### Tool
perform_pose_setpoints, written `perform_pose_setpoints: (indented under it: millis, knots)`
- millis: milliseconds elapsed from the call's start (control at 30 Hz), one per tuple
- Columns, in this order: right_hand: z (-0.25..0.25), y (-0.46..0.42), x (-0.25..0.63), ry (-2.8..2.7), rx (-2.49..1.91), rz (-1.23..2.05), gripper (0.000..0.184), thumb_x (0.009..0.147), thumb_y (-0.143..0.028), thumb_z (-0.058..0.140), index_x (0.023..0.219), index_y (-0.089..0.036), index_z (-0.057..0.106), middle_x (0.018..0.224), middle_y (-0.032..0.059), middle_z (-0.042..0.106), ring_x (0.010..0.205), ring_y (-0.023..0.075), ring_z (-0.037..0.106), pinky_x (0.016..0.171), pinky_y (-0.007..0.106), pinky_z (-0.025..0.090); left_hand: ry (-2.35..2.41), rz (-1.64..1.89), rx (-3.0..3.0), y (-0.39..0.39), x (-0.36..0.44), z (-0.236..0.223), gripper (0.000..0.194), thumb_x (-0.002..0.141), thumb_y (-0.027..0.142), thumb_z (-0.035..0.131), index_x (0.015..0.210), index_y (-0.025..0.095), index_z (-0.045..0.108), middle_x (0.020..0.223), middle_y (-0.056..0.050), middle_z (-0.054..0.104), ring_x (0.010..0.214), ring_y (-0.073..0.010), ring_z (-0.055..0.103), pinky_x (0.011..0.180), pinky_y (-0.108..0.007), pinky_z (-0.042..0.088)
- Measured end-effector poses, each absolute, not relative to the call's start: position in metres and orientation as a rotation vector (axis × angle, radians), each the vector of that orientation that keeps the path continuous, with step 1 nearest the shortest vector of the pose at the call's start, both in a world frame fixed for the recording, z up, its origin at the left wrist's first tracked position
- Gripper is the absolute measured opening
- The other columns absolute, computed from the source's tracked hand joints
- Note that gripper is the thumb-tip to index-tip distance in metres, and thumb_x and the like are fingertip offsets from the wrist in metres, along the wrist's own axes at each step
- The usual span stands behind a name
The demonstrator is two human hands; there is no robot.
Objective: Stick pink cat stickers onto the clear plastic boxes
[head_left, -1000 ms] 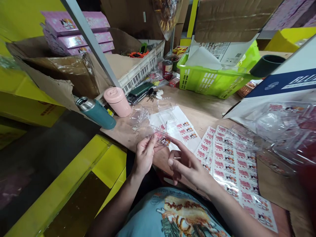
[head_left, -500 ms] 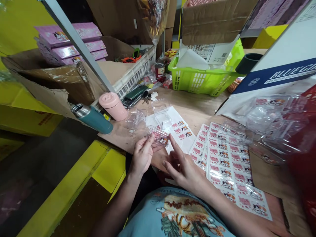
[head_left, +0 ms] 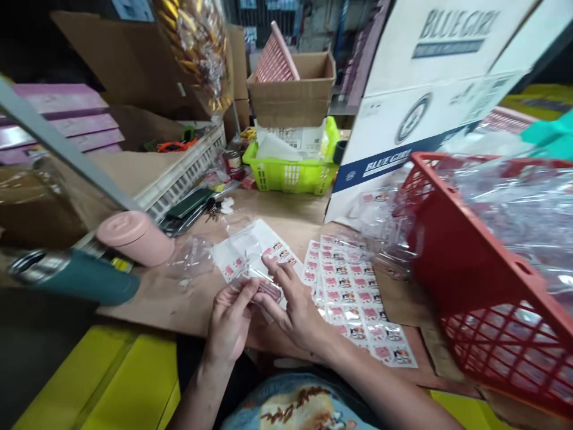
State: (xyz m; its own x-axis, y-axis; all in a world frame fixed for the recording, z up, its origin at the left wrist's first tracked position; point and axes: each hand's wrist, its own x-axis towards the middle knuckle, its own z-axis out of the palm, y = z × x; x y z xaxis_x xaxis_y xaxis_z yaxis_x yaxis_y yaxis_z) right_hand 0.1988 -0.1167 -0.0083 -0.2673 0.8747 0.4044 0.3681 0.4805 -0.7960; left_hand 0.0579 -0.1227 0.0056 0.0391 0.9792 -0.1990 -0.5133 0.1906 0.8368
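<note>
A small clear plastic box [head_left: 267, 289] with a pink label is in my hands above the table's front edge, its lid seeming raised. My left hand [head_left: 230, 316] pinches its left end between thumb and fingers. On the other side, my right hand [head_left: 298, 307] has its thumb against the box and its fingers reaching over the lid side. Behind them lies a white sticker sheet [head_left: 264, 233], partly peeled, with another clear box [head_left: 244, 243] on top. To the right are sheets of cat stickers [head_left: 353, 292].
A red basket [head_left: 474, 239] of clear boxes stands at right, beside loose clear boxes [head_left: 389, 233]. At left are a pink cup [head_left: 134, 239] and a teal bottle [head_left: 85, 278]. A green basket [head_left: 290, 176] and a white carton [head_left: 403, 113] stand behind.
My view has swung right, bringing the red basket into sight. The box has tilted and its lid seems lifted. My right hand has closed in, thumb now against the box.
</note>
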Motion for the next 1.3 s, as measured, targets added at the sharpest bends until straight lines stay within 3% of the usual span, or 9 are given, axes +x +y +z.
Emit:
perform_pose_setpoints:
  millis: [133,300,400,533,700,800,900,1067,1300]
  knots:
    - [0.016,-0.106,0.254,-1.880,-1.209,0.164,0.061,0.097,-0.034,0.055,0.154,-0.025,0.032,0.132,0.0154,0.048,0.122,0.0278,0.051,0.100,0.044,0.050,0.953,1.241,0.866,-0.110,0.062,0.002,0.039,0.084,0.049,0.070,0.100,0.013,0.071,0.096,-0.012,0.076,0.087,-0.0237,0.074,0.080,-0.037,0.061]
    - [0.056,-0.053,0.361,-1.675,-1.836,-0.525,0.064,0.094,-0.035,0.056,0.151,-0.013,0.038,0.140,0.0256,0.039,0.128,0.0385,0.040,0.105,0.059,0.037,1.334,1.414,1.403,-0.078,0.028,-0.008,0.037,0.082,0.039,0.073,0.111,0.017,0.067,0.115,-0.011,0.071,0.103,-0.0236,0.069,0.091,-0.037,0.055]
    - [0.058,-0.027,0.390,-1.695,-2.007,-0.467,0.057,0.094,-0.027,0.054,0.147,-0.008,0.045,0.146,0.0320,0.037,0.134,0.0468,0.033,0.103,0.070,0.025,1.485,1.331,1.807,-0.066,0.011,-0.017,0.031,0.085,0.037,0.069,0.109,0.019,0.068,0.114,-0.010,0.069,0.101,-0.0238,0.067,0.093,-0.039,0.054]
    - [0.052,-0.034,0.365,-1.718,-1.891,-0.479,0.063,0.094,-0.035,0.056,0.148,-0.004,0.042,0.156,0.0325,0.025,0.144,0.0497,0.017,0.106,0.070,0.023,1.575,1.125,2.280,-0.056,0.007,-0.026,0.037,0.083,0.028,0.071,0.118,0.019,0.064,0.121,-0.011,0.064,0.117,-0.0287,0.058,0.102,-0.044,0.047]
    - [0.032,-0.066,0.294,-2.050,-1.412,-0.104,0.047,0.098,-0.035,0.052,0.141,-0.017,0.050,0.139,0.0199,0.053,0.126,0.0355,0.050,0.102,0.056,0.043,1.569,1.046,2.429,-0.045,0.007,-0.029,0.018,0.094,0.016,0.052,0.099,0.020,0.069,0.102,-0.008,0.068,0.106,-0.0248,0.060,0.097,-0.042,0.048]
    - [0.009,-0.065,0.269,-2.168,-1.407,0.159,0.041,0.100,-0.033,0.046,0.136,-0.015,0.054,0.127,0.0174,0.061,0.114,0.0293,0.059,0.096,0.045,0.049,1.552,1.091,2.414,-0.042,0.006,-0.030,0.022,0.095,0.024,0.054,0.113,0.020,0.066,0.122,-0.011,0.063,0.122,-0.0265,0.055,0.105,-0.044,0.045]
    - [-0.012,-0.053,0.253,-2.240,-1.554,0.190,0.040,0.101,-0.034,0.044,0.132,-0.013,0.057,0.119,0.0186,0.065,0.110,0.0305,0.060,0.097,0.046,0.045,1.574,0.920,2.500,-0.041,0.002,-0.038,0.040,0.093,0.025,0.057,0.133,0.020,0.056,0.145,-0.013,0.050,0.140,-0.0306,0.041,0.114,-0.049,0.038]
    - [-0.036,-0.035,0.219,-2.298,-1.738,0.178,0.079,0.080,-0.047,0.075,0.143,-0.010,0.045,0.117,0.0244,0.064,0.112,0.0420,0.052,0.098,0.066,0.031,1.598,0.824,2.498,-0.044,-0.022,-0.050,0.041,0.095,0.013,0.044,0.134,0.019,0.055,0.148,-0.012,0.049,0.146,-0.0265,0.035,0.116,-0.046,0.039]
    - [-0.044,-0.014,0.203,-2.308,-1.835,0.288,0.089,0.082,-0.046,0.073,0.152,-0.014,0.028,0.130,0.0243,0.056,0.119,0.0412,0.047,0.094,0.060,0.035,1.644,0.938,2.429,-0.058,-0.038,-0.054,0.037,0.093,0.015,0.049,0.130,0.018,0.051,0.150,-0.015,0.044,0.146,-0.0285,0.036,0.117,-0.048,0.039]
